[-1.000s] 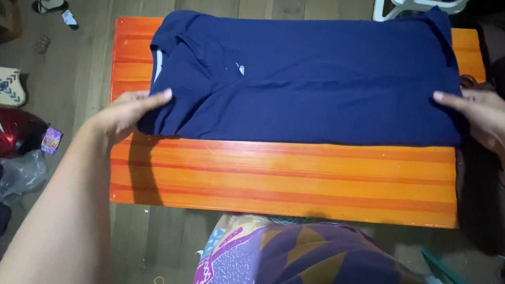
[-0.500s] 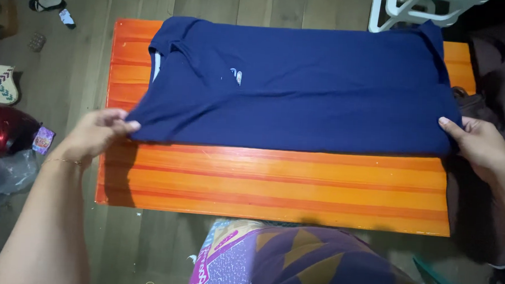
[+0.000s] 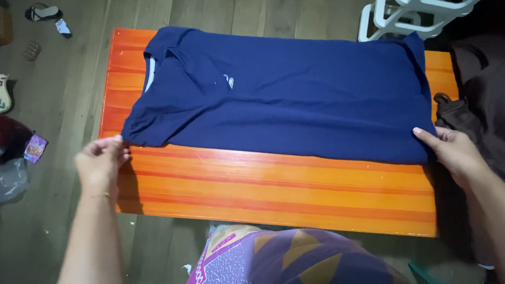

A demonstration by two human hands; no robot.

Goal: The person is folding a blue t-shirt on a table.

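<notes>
table (image 3: 273,188): orange, under both hands
shirt (image 3: 288,98): navy, folded flat on table, spanning between both sets of fingers
right hand (image 3: 453,152): fingers pinching shirt's near right corner
left hand (image 3: 99,162): fingers loosely curled, empty, just beside shirt's near left corner

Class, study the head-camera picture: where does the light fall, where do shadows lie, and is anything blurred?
Head view: light falls brightest on the orange table and navy shirt; the left hand casts a dark shadow on the table's near left corner; the floor at the right edge sinks into darkness; the picture is sharp, with no marked blur.
</notes>
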